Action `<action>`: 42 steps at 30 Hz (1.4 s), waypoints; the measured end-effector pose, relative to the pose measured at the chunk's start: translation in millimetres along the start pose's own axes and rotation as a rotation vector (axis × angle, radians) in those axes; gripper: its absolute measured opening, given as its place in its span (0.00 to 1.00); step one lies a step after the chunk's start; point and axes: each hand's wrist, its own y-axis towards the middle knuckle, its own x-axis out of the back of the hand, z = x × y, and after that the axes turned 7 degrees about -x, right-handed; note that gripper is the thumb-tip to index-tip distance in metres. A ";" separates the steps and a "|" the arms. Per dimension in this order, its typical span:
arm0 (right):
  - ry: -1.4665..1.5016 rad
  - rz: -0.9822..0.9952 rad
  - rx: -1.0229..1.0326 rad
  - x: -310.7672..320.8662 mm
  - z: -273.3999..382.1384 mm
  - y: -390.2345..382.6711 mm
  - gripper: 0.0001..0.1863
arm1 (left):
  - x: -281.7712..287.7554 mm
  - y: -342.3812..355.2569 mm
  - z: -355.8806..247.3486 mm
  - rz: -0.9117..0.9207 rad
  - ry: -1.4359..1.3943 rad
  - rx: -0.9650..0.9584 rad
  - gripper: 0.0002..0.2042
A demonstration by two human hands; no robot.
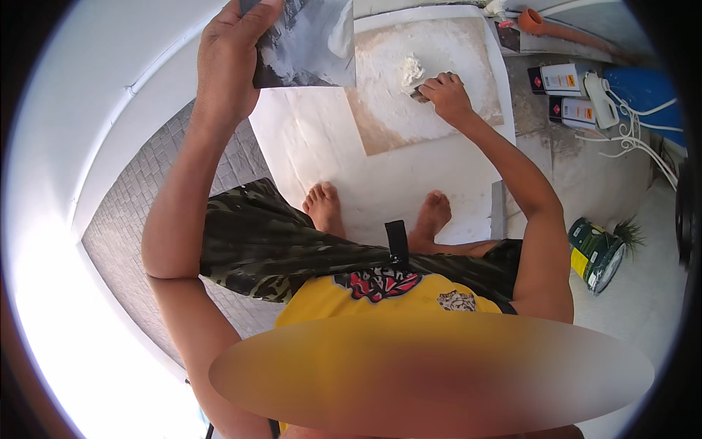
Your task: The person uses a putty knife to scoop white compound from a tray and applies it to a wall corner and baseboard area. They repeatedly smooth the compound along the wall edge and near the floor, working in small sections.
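High on the left, my left hand (232,62) is closed around a flat, dark grey rectangular plate (307,44) streaked with white paste, which runs out of the top of the view. To the right, my right hand (447,99) is bent over a small scraper (419,96), mostly covered by the fingers. A lump of white putty (412,69) sits just beyond the scraper. Beneath them lies a beige square panel (373,139), its middle coated in a thin white layer.
The panel rests on a white sheet (300,132), where my bare feet (431,212) stand apart. On the right are two metal cans (574,111), white curled metalwork (636,139), a dark green bucket (598,252) and an orange pipe (563,33). Grey paving (157,183) lies left.
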 end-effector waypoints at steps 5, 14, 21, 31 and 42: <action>0.117 -0.001 0.004 12.7 -8.9 1.5 0.12 | 2.6 -10.6 -13.1 -0.080 0.036 -0.011 0.16; 0.160 -0.009 -0.005 8.7 -28.2 -4.7 0.17 | 3.3 -10.2 -12.8 -0.067 -0.087 -0.021 0.14; -0.194 0.142 -0.015 4.8 -13.5 -28.2 0.22 | -7.2 -14.0 -19.4 -0.120 -0.217 0.035 0.12; -0.208 0.385 -0.045 35.4 -13.0 -9.6 0.19 | -18.4 -12.5 -23.9 -0.123 -0.356 0.075 0.14; 0.363 0.162 -0.305 84.3 -45.7 -21.8 0.23 | -21.5 1.2 7.1 -0.171 -0.480 0.267 0.17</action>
